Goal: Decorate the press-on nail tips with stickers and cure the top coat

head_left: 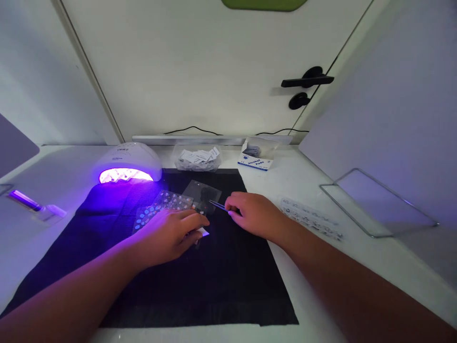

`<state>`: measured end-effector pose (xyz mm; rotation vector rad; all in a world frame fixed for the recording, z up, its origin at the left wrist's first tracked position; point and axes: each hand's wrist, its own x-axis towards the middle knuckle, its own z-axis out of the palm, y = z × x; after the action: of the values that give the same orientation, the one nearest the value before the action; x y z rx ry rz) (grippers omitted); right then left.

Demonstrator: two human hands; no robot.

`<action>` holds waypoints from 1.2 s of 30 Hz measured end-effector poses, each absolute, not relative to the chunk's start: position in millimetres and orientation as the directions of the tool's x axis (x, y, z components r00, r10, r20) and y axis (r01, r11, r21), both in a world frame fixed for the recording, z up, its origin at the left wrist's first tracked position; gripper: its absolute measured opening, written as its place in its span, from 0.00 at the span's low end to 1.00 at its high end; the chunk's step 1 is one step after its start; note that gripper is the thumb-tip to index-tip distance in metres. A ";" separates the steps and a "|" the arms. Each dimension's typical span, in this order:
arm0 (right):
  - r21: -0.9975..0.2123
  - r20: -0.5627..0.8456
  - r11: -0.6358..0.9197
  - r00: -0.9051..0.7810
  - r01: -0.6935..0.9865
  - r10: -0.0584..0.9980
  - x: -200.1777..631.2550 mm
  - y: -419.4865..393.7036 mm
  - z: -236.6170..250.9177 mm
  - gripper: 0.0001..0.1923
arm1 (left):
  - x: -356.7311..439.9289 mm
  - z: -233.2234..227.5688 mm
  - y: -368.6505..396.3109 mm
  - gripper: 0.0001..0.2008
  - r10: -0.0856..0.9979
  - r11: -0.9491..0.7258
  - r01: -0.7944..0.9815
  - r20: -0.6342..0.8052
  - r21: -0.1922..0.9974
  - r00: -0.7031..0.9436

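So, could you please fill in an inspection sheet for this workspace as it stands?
Surface: white counter under a black cloth mat.
Job's things: thin metal tweezers; clear nail-sticker sheet; clear plastic film.
Clutter: lit white nail lamp; alcohol pads box; tub of white sachets; second sticker sheet; wire frame.
Hands: left hand rests on the sheet; right hand grips the tweezers.
Cables: black cable along the wall.
Surroundings: black door handle.

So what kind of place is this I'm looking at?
Probably a home or small-studio nail art station: a lit UV nail lamp glowing purple, nail sticker sheets on a black mat, tweezers in the right hand, and a box of alcohol pads.
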<state>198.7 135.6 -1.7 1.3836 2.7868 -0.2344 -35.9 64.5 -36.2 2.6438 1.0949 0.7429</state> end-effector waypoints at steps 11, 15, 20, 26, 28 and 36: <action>-0.127 -0.088 0.595 -0.606 0.794 0.790 199.6 136.2 -2.5 0.07 | -36.7 -37.0 64.4 0.08 0.701 -0.712 0.607 0.381 0.352 0.603; -0.129 -0.090 0.597 -0.609 0.792 0.788 199.9 135.8 -2.3 0.07 | -37.0 -37.6 64.4 0.08 0.704 -0.710 0.609 0.381 0.353 0.600; -0.130 -0.091 0.594 -0.606 0.794 0.790 200.1 135.0 -1.5 0.08 | -36.7 -37.8 63.6 0.08 0.706 -0.708 0.613 0.380 0.351 0.598; -0.134 -0.086 0.589 -0.601 0.797 0.795 199.9 135.6 -2.2 0.07 | -36.8 -37.6 63.8 0.08 0.707 -0.707 0.613 0.375 0.353 0.599; -0.135 -0.085 0.588 -0.600 0.798 0.795 199.7 135.8 -2.5 0.07 | -36.8 -38.0 64.3 0.08 0.708 -0.706 0.613 0.372 0.353 0.600; -0.143 -0.078 0.583 -0.596 0.800 0.799 198.9 134.6 -0.9 0.06 | -36.7 -37.3 63.6 0.08 0.712 -0.702 0.618 0.366 0.354 0.599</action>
<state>198.9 134.6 -0.9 1.4093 2.7904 -0.2557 -36.7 63.6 -37.3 2.6343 1.1090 0.7301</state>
